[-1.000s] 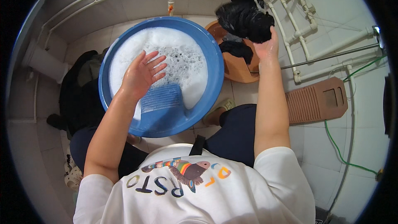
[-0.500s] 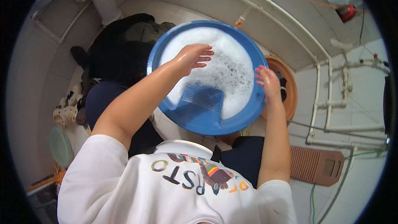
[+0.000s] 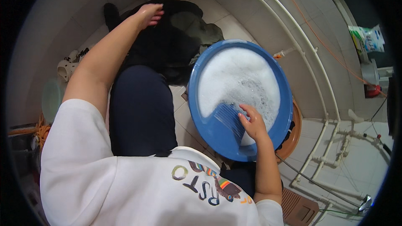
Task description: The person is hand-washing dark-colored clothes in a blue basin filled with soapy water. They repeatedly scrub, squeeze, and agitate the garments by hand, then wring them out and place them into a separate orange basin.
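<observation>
A blue washtub (image 3: 197,113) full of white suds (image 3: 234,69) stands in front of me on the right, with a ribbed washboard part (image 3: 229,119) built into its near side. My right hand (image 3: 254,124) hovers over that washboard and the foam, fingers apart and holding nothing. Out to the far left, my left hand (image 3: 150,15) is above a heap of dark clothes (image 3: 157,44), its fingers loosely bent and slightly apart, with nothing seen in it. Whether it touches the cloth I cannot tell.
Behind the tub's right side sits an orange-brown basin (image 3: 295,132) with dark items. A brown washboard (image 3: 298,209) lies at lower right. White pipes (image 3: 322,121) run along the wall. Pale clogs (image 3: 66,68) and a light green basin (image 3: 52,98) are at left.
My left hand has gone from above the suds leftward to the clothes heap. My right hand has moved from the tub's right rim to over the washboard. The view has turned left.
</observation>
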Demonstrator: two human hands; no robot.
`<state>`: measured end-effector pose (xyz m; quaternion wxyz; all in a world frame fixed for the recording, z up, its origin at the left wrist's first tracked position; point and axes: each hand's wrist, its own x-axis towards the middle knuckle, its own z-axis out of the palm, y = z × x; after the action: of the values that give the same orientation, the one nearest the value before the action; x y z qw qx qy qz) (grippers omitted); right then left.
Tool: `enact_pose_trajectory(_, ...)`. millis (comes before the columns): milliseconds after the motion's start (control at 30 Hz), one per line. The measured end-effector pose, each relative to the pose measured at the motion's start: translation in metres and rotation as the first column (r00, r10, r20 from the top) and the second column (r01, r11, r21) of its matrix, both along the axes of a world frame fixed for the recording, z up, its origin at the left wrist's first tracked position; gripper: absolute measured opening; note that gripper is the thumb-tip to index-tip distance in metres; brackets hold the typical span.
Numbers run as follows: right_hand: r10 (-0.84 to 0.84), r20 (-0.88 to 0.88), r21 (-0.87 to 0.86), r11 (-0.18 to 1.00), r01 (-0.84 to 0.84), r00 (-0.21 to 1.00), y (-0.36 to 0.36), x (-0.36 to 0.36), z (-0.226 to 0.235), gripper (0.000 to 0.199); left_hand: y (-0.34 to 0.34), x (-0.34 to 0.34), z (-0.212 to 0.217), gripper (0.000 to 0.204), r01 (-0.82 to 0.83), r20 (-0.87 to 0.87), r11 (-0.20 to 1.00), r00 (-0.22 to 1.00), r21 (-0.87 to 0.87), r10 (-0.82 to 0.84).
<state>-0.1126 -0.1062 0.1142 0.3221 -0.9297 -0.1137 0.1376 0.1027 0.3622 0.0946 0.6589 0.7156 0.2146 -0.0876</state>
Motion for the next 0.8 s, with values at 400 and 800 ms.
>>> enact_pose_trajectory(400, -0.091, -0.137, 0.018, 0.995, 0.095, 0.986, 0.049, 0.022, -0.028, 0.025, 0.032, -0.120, -0.243, 0.025, -0.024, -0.081, 0.928, 0.995, 0.373, 0.058)
enact_pose_trajectory(800, -0.081, -0.175, 0.064, 0.994, 0.094, 0.981, 0.081, 0.053, -0.043, 0.023, -0.005, -0.158, -0.276, 0.058, 0.349, -0.329, 0.671, 0.930, 0.654, -0.162)
